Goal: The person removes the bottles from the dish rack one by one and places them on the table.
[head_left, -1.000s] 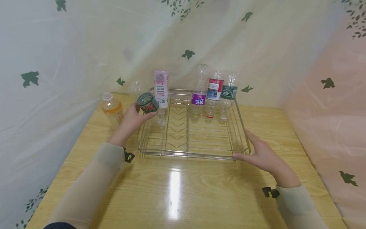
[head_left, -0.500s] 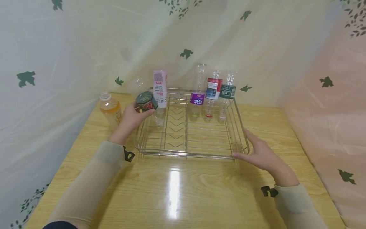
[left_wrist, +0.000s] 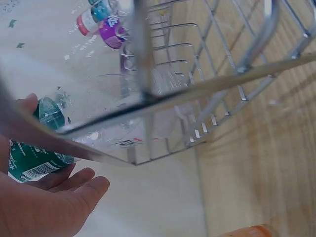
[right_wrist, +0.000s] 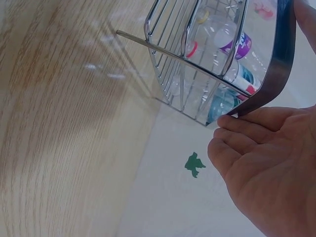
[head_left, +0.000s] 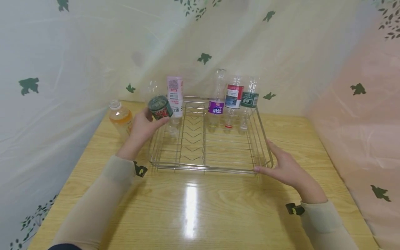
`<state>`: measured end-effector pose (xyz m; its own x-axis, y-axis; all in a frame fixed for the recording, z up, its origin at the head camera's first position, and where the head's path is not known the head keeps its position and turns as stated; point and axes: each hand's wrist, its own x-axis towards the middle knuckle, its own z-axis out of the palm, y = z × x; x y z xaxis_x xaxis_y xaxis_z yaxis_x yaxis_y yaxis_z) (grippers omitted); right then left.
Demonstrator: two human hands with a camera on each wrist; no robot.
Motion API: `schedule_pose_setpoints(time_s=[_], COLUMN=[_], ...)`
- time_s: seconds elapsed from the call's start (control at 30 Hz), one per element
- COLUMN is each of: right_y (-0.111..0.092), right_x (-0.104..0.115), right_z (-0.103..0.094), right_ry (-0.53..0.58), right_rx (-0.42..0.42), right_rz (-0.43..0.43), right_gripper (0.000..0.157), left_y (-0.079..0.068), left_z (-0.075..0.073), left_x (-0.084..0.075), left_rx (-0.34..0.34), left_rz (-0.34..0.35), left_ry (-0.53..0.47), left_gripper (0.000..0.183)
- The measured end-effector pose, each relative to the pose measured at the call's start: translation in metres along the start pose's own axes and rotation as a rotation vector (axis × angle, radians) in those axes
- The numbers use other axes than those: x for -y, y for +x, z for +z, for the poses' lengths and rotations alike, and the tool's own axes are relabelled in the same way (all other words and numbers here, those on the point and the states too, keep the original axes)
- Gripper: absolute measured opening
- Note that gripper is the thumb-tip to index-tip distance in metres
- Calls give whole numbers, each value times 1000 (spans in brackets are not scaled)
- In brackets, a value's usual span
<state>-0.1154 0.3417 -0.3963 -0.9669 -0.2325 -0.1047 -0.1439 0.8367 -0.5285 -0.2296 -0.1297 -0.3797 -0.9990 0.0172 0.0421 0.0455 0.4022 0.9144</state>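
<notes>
In the head view, my left hand (head_left: 141,125) grips a clear plastic bottle by its green label (head_left: 160,107), over the back left part of the wire dish rack (head_left: 203,170). The bottle's rounded clear end points up; its lower part is hidden. Beside it in the rack stands a bottle with a pink label (head_left: 175,93). My right hand (head_left: 289,172) spans the rack's front right corner, thumb against the front rim. In the right wrist view, its fingers (right_wrist: 252,131) lie nearly straight against the rim.
Three upside-down bottles stand along the rack's back right: one with a purple label (head_left: 216,107), one red and white (head_left: 233,96), one dark green (head_left: 250,100). An orange-labelled bottle (head_left: 121,118) stands on the wooden table (head_left: 234,208) left of the rack. Patterned cloth (head_left: 103,55) hangs behind.
The green-labelled bottle in my left hand has risen slightly and now stands more upright, its label turned a little. My right hand has stayed at the rack's corner.
</notes>
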Motion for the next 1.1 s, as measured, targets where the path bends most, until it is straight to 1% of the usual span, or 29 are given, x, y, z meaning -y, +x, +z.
schedule_pose_setpoints(time_s=[0.13,0.37,0.57,0.7,0.87,1.0,1.1], right_y=[-1,-1,-1,-1,0,0,0], right_x=[-1,-1,-1,-2,-2,-3,-3], right_z=[1,1,1,2,2,3,4], right_ry=[4,18,25,26,17,19,27], right_rx=[0,-1,-1,-5,-11,-12,-14], right_rz=[1,0,0,-3,-2,0,1], right_gripper=[121,121,121,120,121,121,121], left_y=[-6,-17,-30,-39,-49,-56,-60], left_z=[-1,0,2,3,4,4,5], left_x=[-9,-25,-39,-50,-59,-64,-67], left_rx=[4,0,7,6,0,-12,-28], left_rz=[23,103,144,181,247,313,361], left_ry=[-32,-67,-122,-131,-141,-145,-126], left_gripper=[84,81,78,77,73,71,70])
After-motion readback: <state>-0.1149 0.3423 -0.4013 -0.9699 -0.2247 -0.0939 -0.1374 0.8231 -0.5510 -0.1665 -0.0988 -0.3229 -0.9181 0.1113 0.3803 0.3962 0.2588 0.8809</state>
